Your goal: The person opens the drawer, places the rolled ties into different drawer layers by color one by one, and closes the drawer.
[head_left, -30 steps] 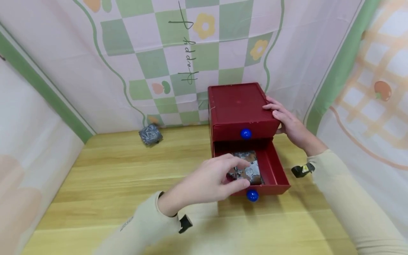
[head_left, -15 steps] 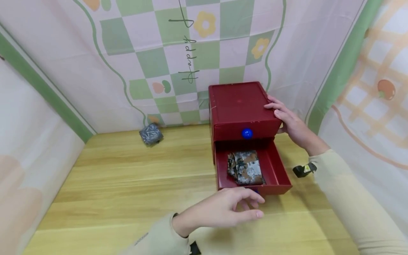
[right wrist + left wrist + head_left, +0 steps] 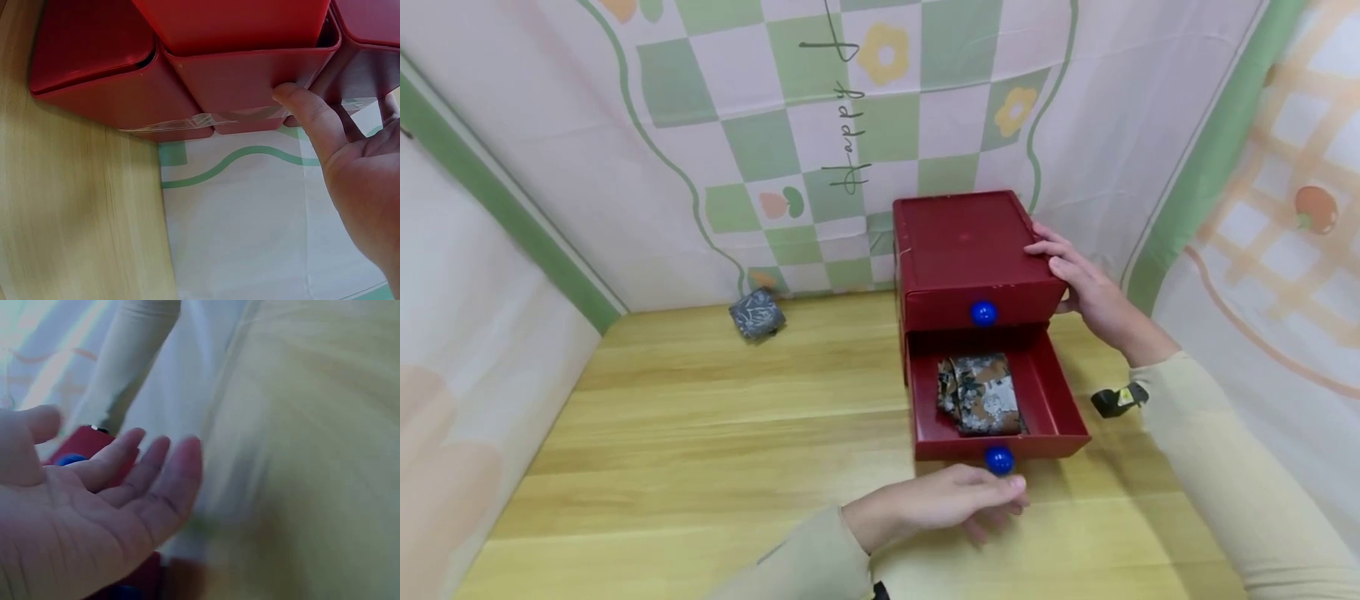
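In the head view a red drawer cabinet (image 3: 966, 237) stands against the curtain, with the drawer (image 3: 1071, 417) below its top one pulled out. Inside lies a folded camouflage-patterned cloth (image 3: 987, 396). My left hand (image 3: 951, 498) is just below that drawer's blue knob (image 3: 999, 460), fingers loosely extended and nothing held. The left wrist view shows its palm (image 3: 69, 525) turned upward. On the cabinet's right upper edge rests my right hand (image 3: 1093, 296), fingers over the top; its thumb (image 3: 306, 109) presses the side wall in the right wrist view.
A small grey folded bundle (image 3: 757, 315) with light leaf marks lies at the table's back left. The wooden table (image 3: 700, 433) meets printed curtains (image 3: 820, 167) behind and on both sides. Clear tape (image 3: 200, 120) runs across the stacked cabinet sections.
My left hand has drawn back from over the camouflage cloth toward the front, down below the blue knob. The cloth stays in the drawer, and my right hand keeps its place on the cabinet.
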A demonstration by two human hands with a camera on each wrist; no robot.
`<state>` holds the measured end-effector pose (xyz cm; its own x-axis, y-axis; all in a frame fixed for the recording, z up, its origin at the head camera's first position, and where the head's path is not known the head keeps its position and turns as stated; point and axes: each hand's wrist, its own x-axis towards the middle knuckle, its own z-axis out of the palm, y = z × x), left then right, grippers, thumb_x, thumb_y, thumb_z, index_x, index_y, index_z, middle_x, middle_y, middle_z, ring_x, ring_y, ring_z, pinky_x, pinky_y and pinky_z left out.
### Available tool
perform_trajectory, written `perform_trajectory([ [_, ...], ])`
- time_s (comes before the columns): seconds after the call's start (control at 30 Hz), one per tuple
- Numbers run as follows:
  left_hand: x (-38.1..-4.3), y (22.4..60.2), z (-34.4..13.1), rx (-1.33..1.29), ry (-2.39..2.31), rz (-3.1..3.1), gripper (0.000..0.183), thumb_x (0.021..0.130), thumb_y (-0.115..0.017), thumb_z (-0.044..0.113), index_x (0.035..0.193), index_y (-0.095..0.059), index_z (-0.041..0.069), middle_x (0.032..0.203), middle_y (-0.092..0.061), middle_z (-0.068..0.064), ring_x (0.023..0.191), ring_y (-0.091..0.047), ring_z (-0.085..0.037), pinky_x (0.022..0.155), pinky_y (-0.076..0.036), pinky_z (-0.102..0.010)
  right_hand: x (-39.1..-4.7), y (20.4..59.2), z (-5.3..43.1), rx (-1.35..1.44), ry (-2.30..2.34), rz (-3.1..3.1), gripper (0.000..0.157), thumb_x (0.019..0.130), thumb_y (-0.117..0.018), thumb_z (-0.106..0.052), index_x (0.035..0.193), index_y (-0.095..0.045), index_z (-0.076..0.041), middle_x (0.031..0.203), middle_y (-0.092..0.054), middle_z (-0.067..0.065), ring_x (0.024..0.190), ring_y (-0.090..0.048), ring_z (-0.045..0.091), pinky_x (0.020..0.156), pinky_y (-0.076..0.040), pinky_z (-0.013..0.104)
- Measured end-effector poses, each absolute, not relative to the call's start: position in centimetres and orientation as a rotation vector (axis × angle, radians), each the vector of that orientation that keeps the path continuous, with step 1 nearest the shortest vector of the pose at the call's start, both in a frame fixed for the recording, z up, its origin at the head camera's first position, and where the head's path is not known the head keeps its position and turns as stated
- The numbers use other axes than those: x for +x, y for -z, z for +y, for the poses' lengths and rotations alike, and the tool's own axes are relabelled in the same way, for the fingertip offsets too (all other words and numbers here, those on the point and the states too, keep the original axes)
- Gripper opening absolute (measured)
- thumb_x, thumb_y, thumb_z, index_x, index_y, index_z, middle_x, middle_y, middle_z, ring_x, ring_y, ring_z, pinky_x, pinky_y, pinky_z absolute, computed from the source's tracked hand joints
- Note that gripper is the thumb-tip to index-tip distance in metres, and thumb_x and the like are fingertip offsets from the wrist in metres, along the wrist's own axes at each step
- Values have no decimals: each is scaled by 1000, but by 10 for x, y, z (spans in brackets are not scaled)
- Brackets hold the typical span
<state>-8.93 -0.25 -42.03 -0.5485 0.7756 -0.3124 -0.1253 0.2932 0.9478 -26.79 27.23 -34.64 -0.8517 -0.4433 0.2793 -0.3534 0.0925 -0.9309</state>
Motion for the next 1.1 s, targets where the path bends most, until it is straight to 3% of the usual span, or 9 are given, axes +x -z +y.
perform_trajectory([
  [0.17, -98, 439, 9, 480, -1542, 1397, 65, 107, -34, 57, 142, -55, 6, 117, -70, -3, 95, -70, -17, 78, -59, -35, -268, 347, 273, -831, 1901, 2260, 41, 111, -37, -28, 147, -50, -13, 169, -10, -5, 137, -35, 21, 66, -59, 29],
  [0.5, -100, 445, 21, 461, -1710, 1122, 75, 107, -36, 53, 139, -39, -14, 100, -66, 1, 84, -64, -12, 75, -55, -27, -268, 347, 273, -828, 1905, 2253, 42, 111, -37, -28, 148, -49, -13, 169, -10, -5, 136, -37, 21, 66, -59, 30],
  [0.73, -100, 444, 21, 433, -1698, 1159, 73, 106, -38, 52, 137, -41, -14, 96, -66, 2, 81, -63, -11, 73, -54, -27, -267, 347, 273, -828, 1926, 2231, 41, 111, -37, -27, 147, -50, -13, 169, -10, -5, 136, -37, 20, 66, -60, 29],
  [0.97, -100, 443, 21, 447, -1692, 1201, 61, 106, -37, 55, 118, -55, -2, 96, -66, 3, 80, -63, -10, 73, -53, -26, -267, 347, 273, -835, 1921, 2231, 41, 111, -36, -27, 148, -49, -14, 169, -9, -5, 135, -38, 19, 67, -60, 29],
  [1.1, -99, 443, 21, 469, -1683, 1271, 70, 106, -35, 56, 124, -51, -10, 95, -67, 4, 79, -63, -9, 71, -53, -26, -267, 347, 273, -832, 1914, 2243, 41, 111, -36, -27, 148, -49, -13, 169, -9, -5, 135, -39, 18, 68, -60, 30],
])
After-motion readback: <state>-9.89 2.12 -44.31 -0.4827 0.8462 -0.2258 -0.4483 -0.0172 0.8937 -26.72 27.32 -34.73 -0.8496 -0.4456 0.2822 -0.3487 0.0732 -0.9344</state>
